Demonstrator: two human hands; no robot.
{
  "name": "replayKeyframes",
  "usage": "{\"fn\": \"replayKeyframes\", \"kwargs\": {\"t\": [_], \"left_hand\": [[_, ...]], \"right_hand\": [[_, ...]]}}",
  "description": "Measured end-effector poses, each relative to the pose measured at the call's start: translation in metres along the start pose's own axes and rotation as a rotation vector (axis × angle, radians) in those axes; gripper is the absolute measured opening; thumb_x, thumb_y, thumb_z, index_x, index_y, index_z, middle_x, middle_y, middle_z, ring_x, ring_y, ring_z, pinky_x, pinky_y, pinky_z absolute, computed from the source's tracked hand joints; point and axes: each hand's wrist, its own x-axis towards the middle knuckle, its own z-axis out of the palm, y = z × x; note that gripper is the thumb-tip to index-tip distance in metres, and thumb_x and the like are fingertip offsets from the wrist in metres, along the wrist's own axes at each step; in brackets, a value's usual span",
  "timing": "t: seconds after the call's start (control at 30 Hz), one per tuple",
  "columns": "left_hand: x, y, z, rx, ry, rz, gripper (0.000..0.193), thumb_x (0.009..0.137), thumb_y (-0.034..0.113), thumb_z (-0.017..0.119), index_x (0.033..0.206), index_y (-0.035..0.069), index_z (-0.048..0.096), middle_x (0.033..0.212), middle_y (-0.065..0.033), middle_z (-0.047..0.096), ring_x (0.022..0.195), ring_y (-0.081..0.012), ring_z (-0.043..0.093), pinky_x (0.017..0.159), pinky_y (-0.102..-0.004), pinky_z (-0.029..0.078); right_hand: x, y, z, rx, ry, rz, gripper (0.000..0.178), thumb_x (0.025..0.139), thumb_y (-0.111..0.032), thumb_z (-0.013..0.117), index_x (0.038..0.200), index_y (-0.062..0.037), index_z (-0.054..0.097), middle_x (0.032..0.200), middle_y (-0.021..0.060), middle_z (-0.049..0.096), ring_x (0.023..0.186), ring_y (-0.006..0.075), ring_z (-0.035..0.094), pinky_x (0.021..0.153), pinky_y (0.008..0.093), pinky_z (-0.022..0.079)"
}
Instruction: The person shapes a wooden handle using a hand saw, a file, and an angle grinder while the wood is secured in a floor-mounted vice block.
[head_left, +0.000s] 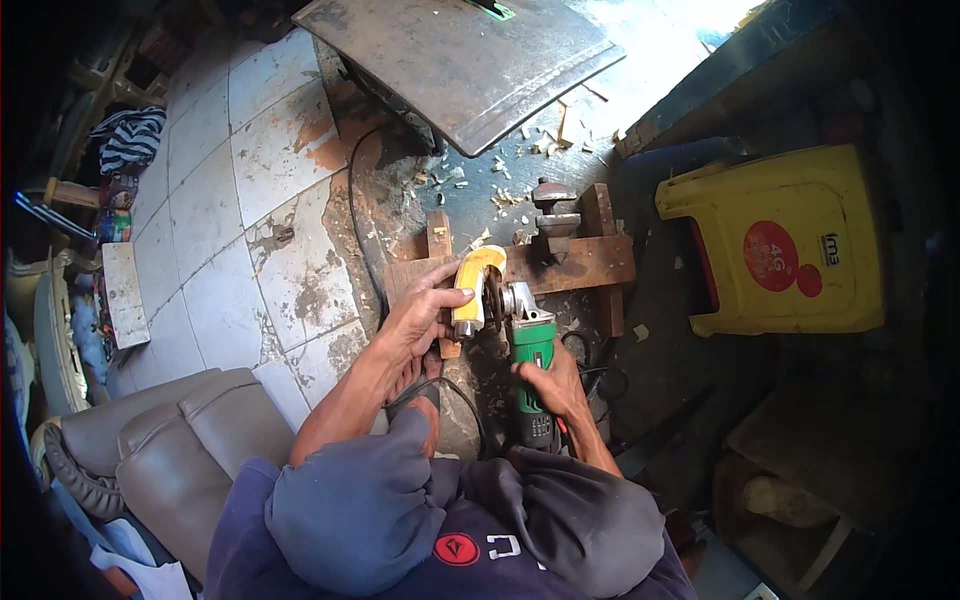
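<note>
My left hand (412,316) is closed round a curved yellow piece (466,290), smooth and hook-shaped, with a short metal end at its lower tip. I cannot make out what it belongs to. In my right hand (560,385) is a green angle grinder (531,345), gripped round its body with the silver head pointing away from me. The grinder's dark disc (492,303) sits in the inner curve of the yellow piece. Whether the two touch cannot be seen.
Beyond my hands a small iron anvil (556,222) stands on a wooden beam (590,264). Wood chips (548,143) litter the floor near a metal-topped table (460,65). A yellow plastic stool (840,230) lies at the right, grey cushions (205,440) at the left. A black cable (357,215) crosses the floor.
</note>
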Motion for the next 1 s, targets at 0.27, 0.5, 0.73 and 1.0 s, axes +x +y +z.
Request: {"fn": "replayKeyframes", "kwargs": {"t": [0.27, 0.5, 0.73, 1.0], "left_hand": [[0.0050, -0.0042, -0.0052, 0.004, -0.016, -0.005, 0.069, 0.092, 0.004, 0.065, 0.155, 0.000, 0.039, 0.120, -0.0147, 0.067, 0.090, -0.0205, 0.072, 0.071, -0.0359, 0.064], [0.0021, -0.0010, -0.0016, -0.021, -0.026, -0.004, 0.071, 0.090, 0.003, 0.065, 0.156, -0.001, 0.038, 0.120, -0.0146, 0.067, 0.091, -0.0201, 0.072, 0.071, -0.0356, 0.064], [0.0027, -0.0013, -0.0014, -0.018, -0.024, 0.004, 0.071, 0.090, 0.002, 0.065, 0.156, -0.001, 0.037, 0.120, -0.0148, 0.066, 0.090, -0.0196, 0.072, 0.071, -0.0355, 0.064], [0.0013, -0.0006, -0.0016, 0.000, -0.021, 0.002, 0.072, 0.090, 0.002, 0.065, 0.156, -0.001, 0.037, 0.118, -0.0141, 0.067, 0.089, -0.0190, 0.071, 0.070, -0.0348, 0.064]], "right_hand": [[-0.0006, -0.0054, -0.0018, -0.014, -0.004, 0.006, 0.064, 0.075, -0.023, 0.077, 0.132, -0.0026, 0.057, 0.108, 0.0142, 0.071, 0.097, 0.0243, 0.067, 0.089, 0.0380, 0.053], [-0.0011, -0.0083, -0.0026, -0.012, -0.015, -0.006, 0.064, 0.074, -0.023, 0.076, 0.132, -0.0024, 0.057, 0.109, 0.0146, 0.070, 0.097, 0.0241, 0.067, 0.090, 0.0379, 0.053], [0.0004, -0.0024, -0.0022, -0.021, -0.019, -0.004, 0.064, 0.074, -0.023, 0.077, 0.131, -0.0016, 0.057, 0.110, 0.0149, 0.070, 0.098, 0.0245, 0.067, 0.091, 0.0377, 0.052], [0.0001, -0.0032, -0.0024, -0.016, -0.030, -0.010, 0.064, 0.074, -0.022, 0.077, 0.131, -0.0014, 0.058, 0.111, 0.0149, 0.070, 0.099, 0.0244, 0.066, 0.092, 0.0375, 0.052]]}}
